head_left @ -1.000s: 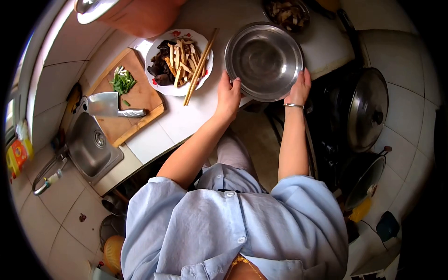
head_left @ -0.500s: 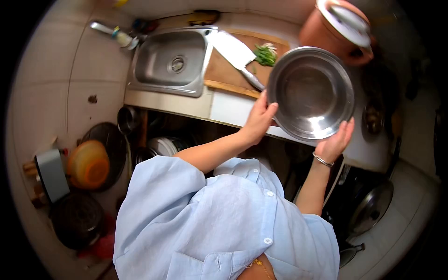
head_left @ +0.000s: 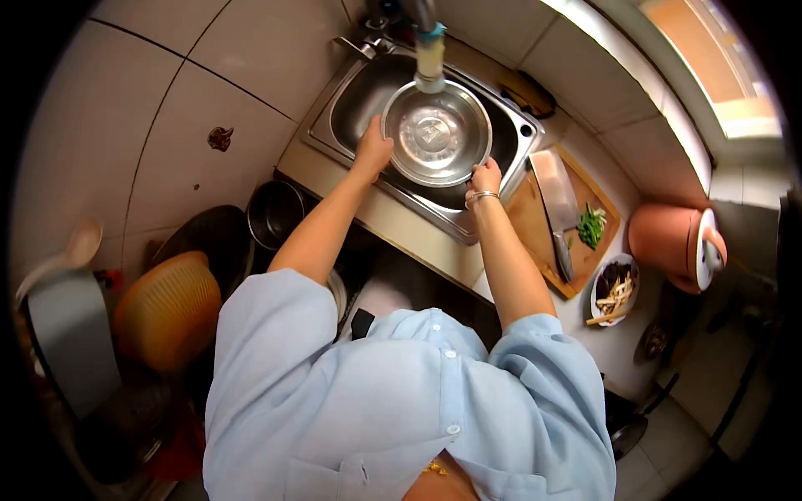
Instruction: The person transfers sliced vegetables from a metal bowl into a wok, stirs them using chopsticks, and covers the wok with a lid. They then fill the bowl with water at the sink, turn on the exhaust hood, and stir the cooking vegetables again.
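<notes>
A round stainless steel basin [head_left: 447, 159] is held over the sink [head_left: 347, 113] by both of my hands. My left hand [head_left: 373, 152] grips its left rim, with the fingers partly hidden. At the lower right rim, my right hand [head_left: 485, 177] is closed on the edge, a bracelet on that wrist. The faucet spout [head_left: 430, 63] hangs above the basin's far side. No water stream can be made out. Light glints off the basin's bottom.
Right of the sink, a cutting board [head_left: 525, 221] bears a cleaver [head_left: 555, 196] and chopped greens [head_left: 591, 225]. Beyond are a plate of sliced food [head_left: 616, 288] and a lidded clay pot [head_left: 664, 242]. An orange colander [head_left: 167, 309] and a dark pot [head_left: 276, 215] are at the left.
Both hands have carried the basin left, from beside the clay pot to over the sink and beneath the faucet. My view has turned, and the plate of food now shows.
</notes>
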{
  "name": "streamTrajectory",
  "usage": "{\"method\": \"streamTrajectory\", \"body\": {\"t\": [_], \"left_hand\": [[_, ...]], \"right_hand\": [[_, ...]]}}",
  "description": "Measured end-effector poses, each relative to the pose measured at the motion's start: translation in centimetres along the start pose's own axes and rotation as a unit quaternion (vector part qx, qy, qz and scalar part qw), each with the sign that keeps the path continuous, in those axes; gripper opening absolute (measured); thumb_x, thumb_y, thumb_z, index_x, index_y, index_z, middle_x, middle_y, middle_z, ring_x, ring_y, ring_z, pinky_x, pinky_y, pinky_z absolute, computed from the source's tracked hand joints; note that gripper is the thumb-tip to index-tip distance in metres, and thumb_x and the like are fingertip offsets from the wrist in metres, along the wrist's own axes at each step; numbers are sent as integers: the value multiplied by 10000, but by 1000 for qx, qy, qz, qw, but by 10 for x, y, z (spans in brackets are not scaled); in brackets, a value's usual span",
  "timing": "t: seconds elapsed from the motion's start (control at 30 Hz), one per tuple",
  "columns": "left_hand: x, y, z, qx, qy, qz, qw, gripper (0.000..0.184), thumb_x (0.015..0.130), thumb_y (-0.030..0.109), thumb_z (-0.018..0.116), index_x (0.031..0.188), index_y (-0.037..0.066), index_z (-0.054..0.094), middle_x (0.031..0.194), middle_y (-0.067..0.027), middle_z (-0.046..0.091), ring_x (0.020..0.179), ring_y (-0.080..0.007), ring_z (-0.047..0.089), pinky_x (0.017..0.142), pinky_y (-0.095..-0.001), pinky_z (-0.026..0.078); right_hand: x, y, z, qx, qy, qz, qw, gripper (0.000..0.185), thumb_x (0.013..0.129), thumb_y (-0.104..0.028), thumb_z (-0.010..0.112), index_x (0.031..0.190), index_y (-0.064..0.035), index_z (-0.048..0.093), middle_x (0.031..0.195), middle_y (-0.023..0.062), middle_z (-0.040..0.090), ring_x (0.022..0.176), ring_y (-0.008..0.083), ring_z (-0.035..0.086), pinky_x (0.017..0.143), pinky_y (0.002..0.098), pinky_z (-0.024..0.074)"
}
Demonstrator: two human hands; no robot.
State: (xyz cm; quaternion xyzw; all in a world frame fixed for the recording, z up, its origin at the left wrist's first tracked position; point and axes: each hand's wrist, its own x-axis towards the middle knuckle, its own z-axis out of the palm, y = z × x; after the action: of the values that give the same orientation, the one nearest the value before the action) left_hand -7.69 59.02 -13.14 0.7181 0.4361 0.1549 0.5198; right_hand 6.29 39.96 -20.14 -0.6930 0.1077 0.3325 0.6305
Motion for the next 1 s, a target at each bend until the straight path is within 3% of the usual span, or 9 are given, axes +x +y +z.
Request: {"method": "streamTrajectory", "body": {"t": [0.03, 0.17, 0.3, 0.4, 0.5, 0.6, 0.73, 0.9, 1.0], "left_hand": [[16, -6, -3, 28, -6, -1, 1000, 508, 761, 11, 488, 1267, 52, 467, 1125, -244, 611, 1046, -396, 590, 900, -420, 454], [62, -53, 5, 97, -23, 3, 995, 480, 754, 3, 524, 1233, 29, 503, 1063, -239, 627, 994, -364, 620, 800, -406, 505], [76, -61, 11, 128, -49, -50, 989, 478, 745, -14, 513, 1221, 29, 506, 1100, -260, 611, 1052, -398, 589, 892, -418, 462], [80, -67, 16, 125, -53, -67, 988, 482, 751, -8, 518, 1231, 26, 499, 1119, -263, 605, 1081, -401, 575, 910, -419, 451], [82, -70, 19, 145, -57, -73, 985, 475, 776, 9, 513, 1249, 35, 476, 1122, -257, 607, 1078, -405, 575, 912, -430, 454], [80, -69, 25, 152, -54, -63, 985, 454, 805, 19, 502, 1255, 57, 453, 1101, -250, 617, 1046, -416, 584, 899, -457, 466], [82, -72, 26, 145, -58, -73, 985, 425, 806, 68, 548, 1218, 28, 451, 1086, -263, 616, 1028, -415, 592, 890, -465, 472], [80, -59, 21, 208, -43, -87, 973, 485, 796, 183, 615, 1183, -61, 451, 1081, -253, 623, 995, -405, 608, 898, -467, 476], [106, -93, 18, 95, 27, -38, 994, 571, 846, 290, 635, 1281, -35, 459, 1045, -182, 635, 919, -281, 636, 774, -359, 507]], "right_hand": [[-2, -4, 23, 53, 60, 18, 997, 334, 795, 39, 394, 1029, -41, 618, 661, 18, 542, 398, 76, 336, 356, 265, 223], [8, 13, 52, 60, 108, 76, 989, 387, 790, 45, 362, 1091, -57, 583, 666, 25, 528, 393, 94, 342, 355, 273, 252], [13, 22, 62, 55, 137, 110, 983, 397, 791, 56, 348, 1091, -80, 570, 651, 28, 495, 383, 99, 315, 338, 272, 231], [19, 30, 57, 34, 123, 96, 987, 393, 794, 61, 353, 1106, -53, 563, 736, 59, 558, 486, 139, 459, 431, 281, 381], [29, 40, 62, 79, 153, 33, 985, 397, 794, 64, 365, 1137, -13, 550, 900, 105, 617, 722, 196, 585, 670, 303, 485], [31, 41, 60, 68, 155, 38, 985, 411, 790, 67, 378, 1166, 19, 538, 1042, 131, 623, 927, 227, 590, 854, 319, 455], [30, 37, 61, 14, 158, 28, 987, 411, 791, 60, 398, 1173, 19, 541, 1022, 131, 631, 907, 226, 602, 827, 326, 467], [20, 26, 54, -80, 237, -37, 968, 464, 823, -18, 554, 1268, 63, 449, 1216, 188, 549, 1076, 247, 568, 923, 333, 443], [-1, 17, 62, -26, 226, -117, 967, 408, 836, -25, 569, 1232, 38, 496, 1066, 137, 606, 905, 192, 608, 799, 291, 500]]}}
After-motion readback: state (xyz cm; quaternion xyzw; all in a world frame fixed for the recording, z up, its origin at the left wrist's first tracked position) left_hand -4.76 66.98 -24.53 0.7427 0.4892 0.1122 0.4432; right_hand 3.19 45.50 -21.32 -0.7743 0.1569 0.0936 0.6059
